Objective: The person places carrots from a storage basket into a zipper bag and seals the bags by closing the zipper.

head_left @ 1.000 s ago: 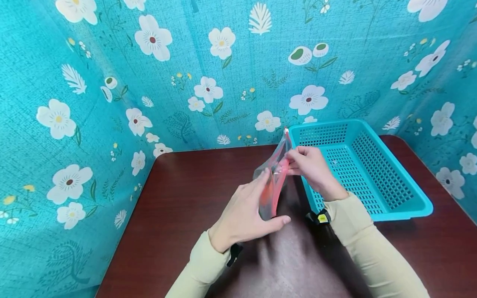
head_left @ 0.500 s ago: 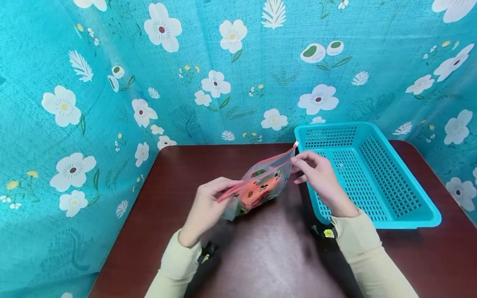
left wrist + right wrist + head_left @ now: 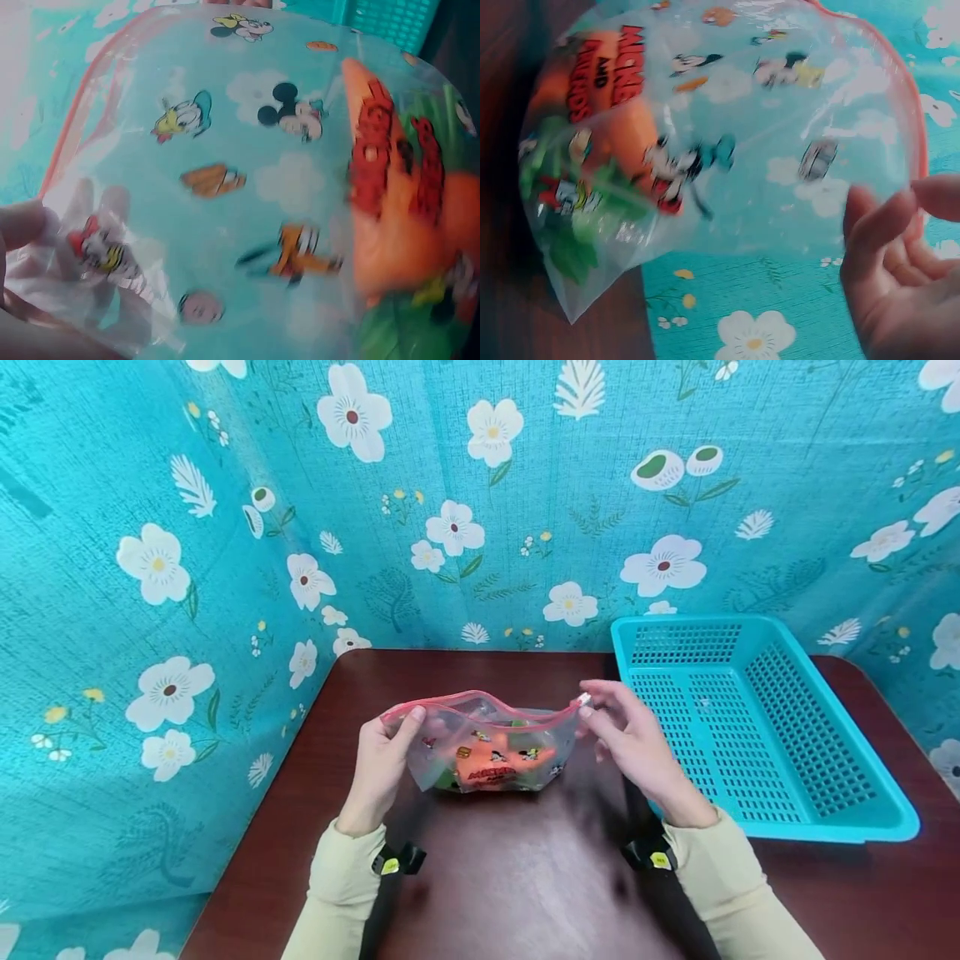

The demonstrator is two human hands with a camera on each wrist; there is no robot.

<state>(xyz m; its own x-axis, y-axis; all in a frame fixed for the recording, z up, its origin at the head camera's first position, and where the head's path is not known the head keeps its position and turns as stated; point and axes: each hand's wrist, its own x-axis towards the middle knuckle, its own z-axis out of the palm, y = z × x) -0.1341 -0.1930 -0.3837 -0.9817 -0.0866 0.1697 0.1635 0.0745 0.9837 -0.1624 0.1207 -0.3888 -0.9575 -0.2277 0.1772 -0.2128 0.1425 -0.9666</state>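
Note:
A clear slider zip bag [image 3: 491,735] with a red zip edge and cartoon prints stands on the table, its mouth gaping at the top. Inside are orange carrot-like pieces [image 3: 397,259] with green parts [image 3: 570,255], gathered at the bottom. My left hand [image 3: 378,768] pinches the left end of the zip edge, thumb on the near side. At the other end, my right hand [image 3: 637,747] pinches the edge by the white slider [image 3: 584,699]. In the right wrist view, thumb and forefinger meet at the red edge.
A turquoise plastic basket [image 3: 825,832] with holed walls stands at the right, close beside my right hand. Dark brown tabletop [image 3: 510,877] extends around the bag. A turquoise flowered cloth [image 3: 510,552] hangs behind and to the left.
The bag has turned from edge-on to broadside. My left hand has moved left from the bag's side to grip its left corner. My right hand has shifted onto the slider end.

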